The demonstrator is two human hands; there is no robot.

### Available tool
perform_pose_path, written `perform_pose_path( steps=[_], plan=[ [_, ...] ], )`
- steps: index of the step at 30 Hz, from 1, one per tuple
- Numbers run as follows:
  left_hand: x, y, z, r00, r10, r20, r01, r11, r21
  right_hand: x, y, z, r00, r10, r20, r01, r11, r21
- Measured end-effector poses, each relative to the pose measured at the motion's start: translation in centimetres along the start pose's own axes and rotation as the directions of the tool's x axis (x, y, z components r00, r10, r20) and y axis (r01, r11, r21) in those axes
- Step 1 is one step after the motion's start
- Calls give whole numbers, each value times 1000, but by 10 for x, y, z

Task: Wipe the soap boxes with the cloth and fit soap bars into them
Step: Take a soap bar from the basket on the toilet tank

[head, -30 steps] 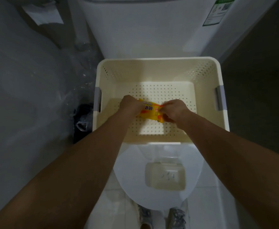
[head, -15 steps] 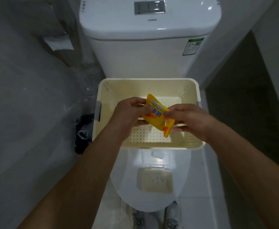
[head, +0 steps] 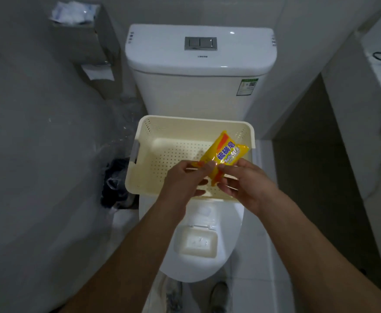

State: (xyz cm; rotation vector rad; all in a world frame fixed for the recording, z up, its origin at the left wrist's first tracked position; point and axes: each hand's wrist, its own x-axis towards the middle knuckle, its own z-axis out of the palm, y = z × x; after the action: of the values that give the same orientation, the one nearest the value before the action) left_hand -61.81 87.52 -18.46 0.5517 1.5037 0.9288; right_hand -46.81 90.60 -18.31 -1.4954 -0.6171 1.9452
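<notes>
Nearest the camera, two shoes (head: 219,297) stand on the pale tiled floor (head: 250,256) at the foot of a white toilet (head: 228,245). On its closed lid sits an open cream soap box (head: 197,243), its hinged lid tipped back toward the basket; whether anything lies inside is hard to tell in this dim light.

Above the lid both forearms reach forward. The left hand (head: 182,179) and the right hand (head: 246,184) meet over the near edge of a cream perforated basket (head: 144,177) that rests on the toilet against the cistern. Between them they hold a yellow wrapped soap bar (head: 226,152), tilted up and to the right over the basket's floor. The left fingers (head: 207,166) are curled and pinch the near end of the wrapper; the right thumb and fingers pinch the same end just beside them, with the other right fingers loosely spread below.

Left of the basket, a dark bag (head: 115,184) lies on the floor. Farther back rises the cistern (head: 198,71) with its chrome flush buttons (head: 201,43), and at the upper left a wall-mounted paper holder (head: 83,30).
</notes>
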Motion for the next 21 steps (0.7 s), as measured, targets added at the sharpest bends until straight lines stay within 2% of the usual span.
perform_pose_path(
  steps=[5, 8, 12, 15, 21],
  plan=[
    [-15, -13, 5, 998, 42, -47, -47, 993, -109, -13, 16, 4, 1000, -17, 14, 16, 998, 53],
    [-19, -15, -3, 998, 62, -24, -64, 991, -118, -24, 25, -4, 999, -32, 7, 31, 999, 44],
    [-22, -21, -12, 997, 79, -12, -80, 995, -66, -39, 34, -17, 987, -135, -82, 140, 989, 54],
    [-27, -31, -19, 997, 82, 1, -82, 997, -14, -50, 48, -18, 967, -190, -170, 191, 982, -11],
    [-44, -67, -31, 995, 95, -9, -92, 985, 149, -62, 84, -25, 953, -175, -248, 140, 978, -154]
  ],
)
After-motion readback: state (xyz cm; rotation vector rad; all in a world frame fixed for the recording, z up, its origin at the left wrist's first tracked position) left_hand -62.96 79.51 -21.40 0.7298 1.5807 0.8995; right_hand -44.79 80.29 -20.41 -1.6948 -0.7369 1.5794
